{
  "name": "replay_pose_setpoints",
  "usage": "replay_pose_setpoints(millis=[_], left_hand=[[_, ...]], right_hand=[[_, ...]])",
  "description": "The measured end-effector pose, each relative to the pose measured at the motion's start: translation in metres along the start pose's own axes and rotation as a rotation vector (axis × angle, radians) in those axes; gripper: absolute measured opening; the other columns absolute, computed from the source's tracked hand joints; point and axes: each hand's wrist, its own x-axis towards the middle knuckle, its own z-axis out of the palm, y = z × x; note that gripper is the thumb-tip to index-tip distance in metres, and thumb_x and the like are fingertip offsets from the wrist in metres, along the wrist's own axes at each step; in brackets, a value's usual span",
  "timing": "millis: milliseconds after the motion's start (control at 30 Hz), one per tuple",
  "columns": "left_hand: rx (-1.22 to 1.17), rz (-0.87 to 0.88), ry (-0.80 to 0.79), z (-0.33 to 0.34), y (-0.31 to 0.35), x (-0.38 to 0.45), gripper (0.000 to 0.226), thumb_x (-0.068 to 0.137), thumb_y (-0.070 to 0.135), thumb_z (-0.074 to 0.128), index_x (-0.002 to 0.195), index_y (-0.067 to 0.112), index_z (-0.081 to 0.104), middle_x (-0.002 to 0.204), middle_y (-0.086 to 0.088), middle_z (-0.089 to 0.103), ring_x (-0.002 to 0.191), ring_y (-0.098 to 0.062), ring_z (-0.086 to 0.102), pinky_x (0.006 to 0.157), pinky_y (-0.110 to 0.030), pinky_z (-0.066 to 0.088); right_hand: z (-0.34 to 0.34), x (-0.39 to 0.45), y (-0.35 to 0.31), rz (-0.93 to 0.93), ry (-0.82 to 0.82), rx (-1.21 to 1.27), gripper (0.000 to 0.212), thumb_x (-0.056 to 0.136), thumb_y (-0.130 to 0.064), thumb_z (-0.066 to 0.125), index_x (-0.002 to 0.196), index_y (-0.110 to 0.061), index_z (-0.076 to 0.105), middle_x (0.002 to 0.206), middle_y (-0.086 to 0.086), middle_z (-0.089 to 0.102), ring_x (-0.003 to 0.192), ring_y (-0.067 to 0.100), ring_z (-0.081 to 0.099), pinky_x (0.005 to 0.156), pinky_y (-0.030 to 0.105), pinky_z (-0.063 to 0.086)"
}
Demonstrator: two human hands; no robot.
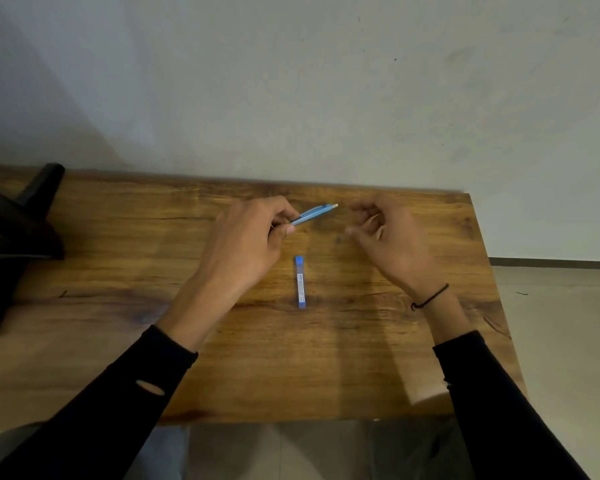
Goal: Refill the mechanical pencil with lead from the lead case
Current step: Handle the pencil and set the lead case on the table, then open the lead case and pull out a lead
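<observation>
Pencil pinched in my left hand, cap end free

My left hand (246, 237) grips the blue mechanical pencil (314, 214) near its tip, the pale cap end pointing toward my right hand (385, 233), which hangs loosely curled and holds nothing, close to that end but apart from it. Pulling the cap carelessly could, I judge, let it drop and roll off the wooden table (378, 358). The lead case (300, 282) lies flat between my wrists, untouched, nearer me than the pencil
</observation>
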Motion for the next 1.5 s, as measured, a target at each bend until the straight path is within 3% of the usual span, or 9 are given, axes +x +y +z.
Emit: replay_pose_setpoints(millis=[200, 333, 567, 667, 767, 933, 1067, 1333, 1500], left_hand=[[-0.005, 0.015, -0.008, 0.003, 0.005, -0.002, 0.019, 0.100, 0.026, 0.074, 0.117, 0.034, 0.077, 0.104, 0.015, 0.081, 0.093, -0.004, 0.072, 0.085, -0.031, 0.057], [-0.005, 0.030, -0.018, 0.005, 0.006, -0.003, 0.020, 0.100, 0.025, 0.075, 0.119, 0.032, 0.078, 0.105, 0.013, 0.082, 0.089, 0.000, 0.066, 0.082, -0.027, 0.051], [0.016, 0.026, -0.020, 0.004, 0.006, -0.003, 0.020, 0.100, 0.026, 0.074, 0.119, 0.031, 0.078, 0.106, 0.011, 0.082, 0.097, -0.007, 0.073, 0.081, -0.027, 0.048], [0.039, 0.001, -0.025, 0.001, 0.002, -0.002, 0.021, 0.100, 0.027, 0.074, 0.120, 0.031, 0.077, 0.109, 0.011, 0.082, 0.099, -0.008, 0.073, 0.083, -0.028, 0.049], [0.073, -0.009, -0.026, 0.000, 0.000, -0.001, 0.020, 0.100, 0.026, 0.074, 0.120, 0.029, 0.077, 0.108, 0.010, 0.081, 0.097, -0.009, 0.071, 0.083, -0.029, 0.046], [0.229, -0.001, -0.010, 0.001, -0.003, -0.003, 0.019, 0.101, 0.022, 0.072, 0.119, 0.023, 0.078, 0.111, 0.000, 0.071, 0.091, -0.013, 0.061, 0.079, -0.030, 0.039], [0.361, -0.017, -0.034, 0.004, -0.003, -0.004, 0.021, 0.101, 0.024, 0.071, 0.120, 0.021, 0.080, 0.113, -0.003, 0.073, 0.099, -0.024, 0.069, 0.083, -0.040, 0.051], [0.476, -0.048, -0.026, 0.015, 0.000, -0.007, 0.023, 0.101, 0.028, 0.072, 0.123, 0.025, 0.079, 0.114, -0.001, 0.071, 0.101, -0.023, 0.069, 0.073, -0.036, 0.039], [0.424, -0.029, -0.066, 0.011, -0.007, -0.002, 0.025, 0.094, 0.038, 0.078, 0.116, 0.028, 0.078, 0.116, 0.001, 0.074, 0.111, -0.028, 0.071, 0.087, -0.045, 0.056]], right_hand=[[-0.004, -0.002, -0.011, -0.044, 0.032, 0.367, 0.014, 0.097, -0.009, 0.073, 0.111, -0.007, 0.074, 0.094, 0.002, 0.075, 0.077, 0.007, 0.065, 0.068, 0.027, 0.057], [-0.002, -0.002, -0.014, -0.017, -0.009, 0.444, 0.006, 0.098, -0.004, 0.072, 0.104, -0.004, 0.072, 0.087, 0.007, 0.076, 0.067, 0.006, 0.069, 0.062, 0.021, 0.058], [-0.001, 0.002, -0.007, 0.039, 0.039, 0.262, 0.013, 0.097, -0.010, 0.072, 0.090, -0.020, 0.072, 0.080, -0.010, 0.069, 0.073, 0.006, 0.061, 0.069, 0.025, 0.052], [-0.008, 0.001, 0.006, 0.027, -0.063, -0.100, 0.009, 0.094, -0.012, 0.076, 0.087, -0.015, 0.072, 0.078, -0.012, 0.068, 0.076, 0.008, 0.064, 0.067, 0.018, 0.049], [-0.002, -0.004, 0.006, 0.007, -0.091, -0.321, 0.009, 0.094, -0.012, 0.075, 0.088, -0.014, 0.068, 0.085, -0.003, 0.069, 0.087, 0.025, 0.068, 0.074, 0.037, 0.056], [-0.008, 0.001, 0.002, 0.052, 0.049, -0.202, 0.017, 0.089, -0.008, 0.080, 0.079, -0.014, 0.067, 0.083, -0.004, 0.070, 0.073, 0.012, 0.060, 0.066, 0.031, 0.049], [-0.012, -0.004, -0.004, 0.056, 0.127, -0.111, 0.010, 0.090, -0.007, 0.079, 0.084, -0.011, 0.071, 0.082, -0.009, 0.069, 0.068, 0.001, 0.056, 0.064, 0.021, 0.046], [0.013, -0.030, -0.042, 0.000, 0.083, -0.143, 0.017, 0.088, -0.020, 0.078, 0.079, -0.023, 0.065, 0.077, -0.012, 0.068, 0.069, 0.012, 0.063, 0.069, 0.041, 0.059], [0.049, -0.057, -0.064, 0.075, -0.137, -0.317, 0.032, 0.084, -0.049, 0.073, 0.084, -0.020, 0.061, 0.085, -0.001, 0.064, 0.084, 0.031, 0.066, 0.066, 0.040, 0.052]])
